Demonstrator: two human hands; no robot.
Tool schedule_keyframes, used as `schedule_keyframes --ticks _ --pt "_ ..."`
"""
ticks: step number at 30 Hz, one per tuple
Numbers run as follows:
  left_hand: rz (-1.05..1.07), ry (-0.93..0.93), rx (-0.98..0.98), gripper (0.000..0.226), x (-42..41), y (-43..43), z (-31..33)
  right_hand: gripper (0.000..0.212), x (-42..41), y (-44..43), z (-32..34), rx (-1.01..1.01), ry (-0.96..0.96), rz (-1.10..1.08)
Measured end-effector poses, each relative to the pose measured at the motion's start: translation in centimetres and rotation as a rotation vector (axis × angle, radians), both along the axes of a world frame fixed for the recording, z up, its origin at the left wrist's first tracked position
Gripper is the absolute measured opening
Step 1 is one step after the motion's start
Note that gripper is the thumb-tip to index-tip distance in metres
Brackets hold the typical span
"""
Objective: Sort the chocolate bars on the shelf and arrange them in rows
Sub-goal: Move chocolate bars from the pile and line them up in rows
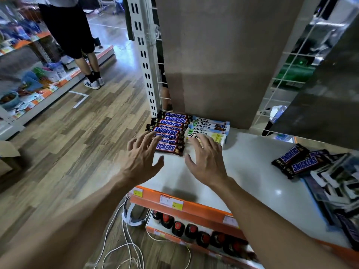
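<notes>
Left hand (142,158), fingers spread wide and empty, touches the near end of the Snickers row (171,131) at the white shelf's (242,171) far left. Right hand (206,162), equally splayed, lies over the pale-wrapped bars (210,126) just beside. Squaring both rows wants light, even pressure, as glossy wrappers likely slide — a cardboard box (223,55) backs them, and loose Snickers bars (299,162) lie well right.

The row of Snickers bars (169,131) is showing dark brown wrappers with blue lettering edged in white, and the loose Snickers bars (299,162) at the right are matching it. The pale bars (211,127) are wearing white and light blue, one with yellow-green. The shelf (242,171) is gleaming white, its front strip (194,209) glowing orange under yellow and white labels (167,199). The floor (77,133) is running in brown-grey wood-grain planks.
</notes>
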State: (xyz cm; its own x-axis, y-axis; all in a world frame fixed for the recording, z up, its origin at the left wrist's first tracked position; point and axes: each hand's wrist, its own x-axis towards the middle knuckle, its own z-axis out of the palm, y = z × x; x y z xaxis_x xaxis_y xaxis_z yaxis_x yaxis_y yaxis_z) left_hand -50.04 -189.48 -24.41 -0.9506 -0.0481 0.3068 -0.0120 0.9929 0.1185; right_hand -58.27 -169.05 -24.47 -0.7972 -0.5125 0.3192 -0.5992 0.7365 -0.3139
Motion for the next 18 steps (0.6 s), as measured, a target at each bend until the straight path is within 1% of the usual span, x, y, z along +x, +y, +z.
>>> schedule_keyframes --ticks 10,18 --pt "-0.125 0.046 0.041 0.065 0.0 11.0 5.1 0.061 1.7 11.0 4.6 -0.004 0.032 -0.088" --pt "-0.205 0.025 0.063 0.064 -1.7 21.0 9.5 0.062 2.4 22.7 7.8 -0.047 0.026 -0.220"
